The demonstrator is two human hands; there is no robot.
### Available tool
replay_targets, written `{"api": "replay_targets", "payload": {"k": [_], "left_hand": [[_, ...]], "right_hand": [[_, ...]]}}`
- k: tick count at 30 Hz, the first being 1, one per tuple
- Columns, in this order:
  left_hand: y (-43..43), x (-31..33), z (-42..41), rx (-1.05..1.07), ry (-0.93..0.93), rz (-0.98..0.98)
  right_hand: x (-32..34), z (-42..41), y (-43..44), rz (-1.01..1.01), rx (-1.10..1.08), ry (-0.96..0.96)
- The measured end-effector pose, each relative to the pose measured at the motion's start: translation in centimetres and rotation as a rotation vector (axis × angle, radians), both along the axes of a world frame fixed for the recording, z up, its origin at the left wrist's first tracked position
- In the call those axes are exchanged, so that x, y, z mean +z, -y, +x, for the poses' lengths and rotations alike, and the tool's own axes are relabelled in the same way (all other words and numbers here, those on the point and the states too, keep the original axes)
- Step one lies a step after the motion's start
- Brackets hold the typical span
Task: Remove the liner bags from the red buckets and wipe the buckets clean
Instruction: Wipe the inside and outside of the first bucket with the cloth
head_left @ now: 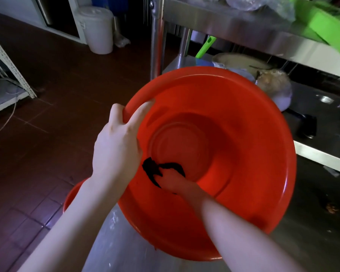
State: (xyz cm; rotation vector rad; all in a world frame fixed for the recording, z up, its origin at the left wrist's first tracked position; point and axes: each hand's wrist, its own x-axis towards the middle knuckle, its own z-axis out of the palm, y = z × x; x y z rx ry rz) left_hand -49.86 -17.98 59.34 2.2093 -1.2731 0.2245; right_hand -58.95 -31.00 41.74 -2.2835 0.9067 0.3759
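Observation:
A big red bucket (253, 146) fills the middle of the head view, tilted with its open mouth toward me and no liner bag inside. My left hand (116, 142) grips its left rim, thumb outside and fingers over the edge. Inside the bucket, my right hand (177, 183) presses a dark cloth (155, 169) against the lower wall near the bottom; the fingers are partly hidden by the cloth. The edge of a second red bucket (72, 195) peeks out under my left forearm.
A steel shelf rack (234, 22) stands behind the bucket, with green plastic items on top and bowls on its lower shelf. A white lidded pail (98, 30) sits on the brown tiled floor at the back left. A steel surface (114, 242) lies below the bucket.

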Motion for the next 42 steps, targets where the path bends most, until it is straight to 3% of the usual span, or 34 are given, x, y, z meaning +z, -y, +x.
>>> {"api": "replay_targets", "payload": {"k": [8, 11, 13, 18, 20, 23, 28, 32, 34, 38, 42], "left_hand": [[0.0, 0.3, -0.5, -0.031, 0.027, 0.004], [-0.1, 0.2, -0.8, -0.02, 0.032, 0.013], [-0.2, 0.2, -0.9, -0.004, 0.021, 0.019], [-0.5, 0.0, -0.3, 0.008, 0.008, 0.054], [-0.6, -0.1, -0.2, 0.009, -0.004, 0.064], [-0.9, -0.2, -0.3, 0.003, 0.0, 0.062], [-1.1, -0.7, -0.4, 0.022, -0.01, 0.032], [-0.8, -0.6, -0.6, 0.021, -0.016, 0.017], [-0.8, -0.5, -0.6, 0.017, -0.013, 0.013], [-0.5, -0.2, -1.4, -0.029, 0.031, 0.014], [0.0, 0.0, -1.7, -0.042, 0.044, 0.021]], "right_hand": [[-0.3, 1.6, -0.7, 0.25, -0.289, 0.331], [-0.2, -0.9, 0.6, 0.185, -0.102, 0.217], [0.2, -2.6, 2.0, 0.151, 0.05, 0.041], [2.4, -5.6, 5.1, -0.316, 0.185, -0.552], [3.0, -5.9, 5.8, -0.52, 0.239, -0.683], [4.1, -5.8, 7.7, -0.599, 0.135, -0.628], [5.3, -6.8, 10.4, -0.879, 0.226, -0.63], [4.8, -7.1, 8.7, -0.733, 0.347, -0.746], [3.9, -6.8, 6.7, -0.52, 0.329, -0.714], [1.3, -5.1, 3.1, -0.026, 0.168, -0.442], [1.1, -4.1, 1.3, 0.276, -0.027, -0.029]]}}
